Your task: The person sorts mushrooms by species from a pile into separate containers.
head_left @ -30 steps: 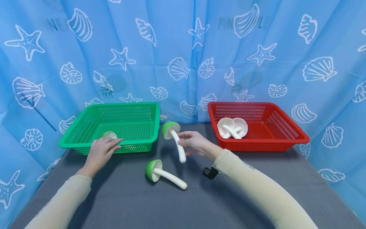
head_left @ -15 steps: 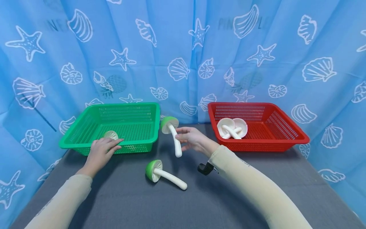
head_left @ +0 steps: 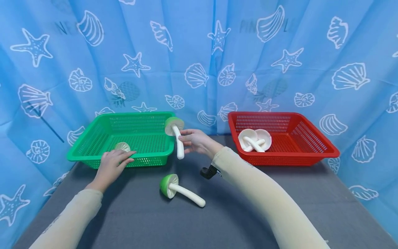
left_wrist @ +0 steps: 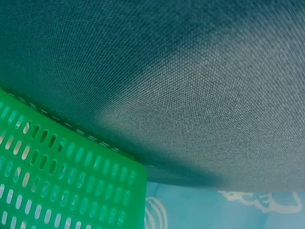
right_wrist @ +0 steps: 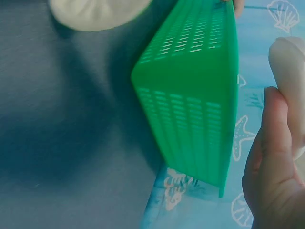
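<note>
My right hand (head_left: 199, 141) pinches the white stem of a toy mushroom (head_left: 179, 143), whose green-edged cap overlaps the right rim of the green basket (head_left: 170, 148) in the head view. In the right wrist view, the fingers (right_wrist: 274, 129) hold that pale stem. At the basket's front rim, my left hand (head_left: 112, 167) grips the edge, one digit outside. Just beyond it, inside the basket, shows the pale underside of another mushroom cap (head_left: 122, 146). A second green-capped mushroom (head_left: 186, 194) lies on the table in front. The left wrist view shows the basket wall (left_wrist: 86, 167) but no fingers.
On the right stands a red basket (head_left: 298, 159) with two white-stemmed mushrooms (head_left: 253, 140) crossed in its left part. Grey cloth (head_left: 236, 221) covers the table. A blue curtain with sea shapes (head_left: 199, 45) hangs right behind both baskets.
My right hand has carried its mushroom left and up, from the gap between the baskets to the green basket's right rim. My left hand has stayed on the front rim.
</note>
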A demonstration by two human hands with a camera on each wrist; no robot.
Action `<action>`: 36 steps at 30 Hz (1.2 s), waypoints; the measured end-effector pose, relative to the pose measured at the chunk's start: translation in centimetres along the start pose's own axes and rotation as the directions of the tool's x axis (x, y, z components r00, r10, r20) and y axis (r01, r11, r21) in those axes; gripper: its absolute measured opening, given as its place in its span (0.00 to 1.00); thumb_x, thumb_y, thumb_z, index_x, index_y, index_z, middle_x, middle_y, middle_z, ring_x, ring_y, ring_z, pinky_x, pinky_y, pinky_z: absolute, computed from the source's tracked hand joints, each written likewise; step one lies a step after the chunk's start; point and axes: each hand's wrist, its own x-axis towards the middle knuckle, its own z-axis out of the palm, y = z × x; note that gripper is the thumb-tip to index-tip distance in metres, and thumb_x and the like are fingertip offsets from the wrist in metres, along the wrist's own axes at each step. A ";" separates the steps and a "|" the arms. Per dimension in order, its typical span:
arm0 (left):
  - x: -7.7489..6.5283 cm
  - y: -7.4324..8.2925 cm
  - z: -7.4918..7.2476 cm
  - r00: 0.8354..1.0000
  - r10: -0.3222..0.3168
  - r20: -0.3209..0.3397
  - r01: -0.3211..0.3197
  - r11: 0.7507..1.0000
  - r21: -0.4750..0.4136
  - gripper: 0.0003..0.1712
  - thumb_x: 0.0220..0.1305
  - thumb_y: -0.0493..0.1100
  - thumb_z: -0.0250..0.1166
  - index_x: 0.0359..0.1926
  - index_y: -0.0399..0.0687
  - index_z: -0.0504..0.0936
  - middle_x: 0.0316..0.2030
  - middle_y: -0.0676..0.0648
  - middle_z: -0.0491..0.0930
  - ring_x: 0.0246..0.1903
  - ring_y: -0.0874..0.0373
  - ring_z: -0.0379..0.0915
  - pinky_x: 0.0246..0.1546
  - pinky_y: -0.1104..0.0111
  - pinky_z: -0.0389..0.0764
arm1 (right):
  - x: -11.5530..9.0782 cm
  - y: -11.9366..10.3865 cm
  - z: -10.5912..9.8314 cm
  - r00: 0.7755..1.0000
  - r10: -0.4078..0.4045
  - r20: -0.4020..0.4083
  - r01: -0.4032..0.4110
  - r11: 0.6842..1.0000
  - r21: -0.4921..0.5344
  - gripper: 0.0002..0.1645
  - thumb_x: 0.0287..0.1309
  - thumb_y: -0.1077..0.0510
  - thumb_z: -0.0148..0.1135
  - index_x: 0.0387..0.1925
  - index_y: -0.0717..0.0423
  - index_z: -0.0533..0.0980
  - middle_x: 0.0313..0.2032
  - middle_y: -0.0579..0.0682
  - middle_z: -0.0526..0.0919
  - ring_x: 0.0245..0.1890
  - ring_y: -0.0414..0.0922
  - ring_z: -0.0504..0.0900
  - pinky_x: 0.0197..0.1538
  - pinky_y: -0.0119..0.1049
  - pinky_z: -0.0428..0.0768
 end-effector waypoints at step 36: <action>0.0 0.5 -0.5 0.998 -0.050 0.044 0.051 0.999 -0.010 0.20 0.57 0.37 0.70 0.53 0.45 0.84 0.41 0.43 0.84 0.44 0.43 0.76 0.40 0.50 0.63 | 3.0 0.8 3.6 0.993 -0.071 -0.089 0.068 0.997 -0.039 0.26 0.66 0.71 0.55 0.65 0.62 0.67 0.62 0.65 0.69 0.41 0.50 0.81 0.35 0.38 0.84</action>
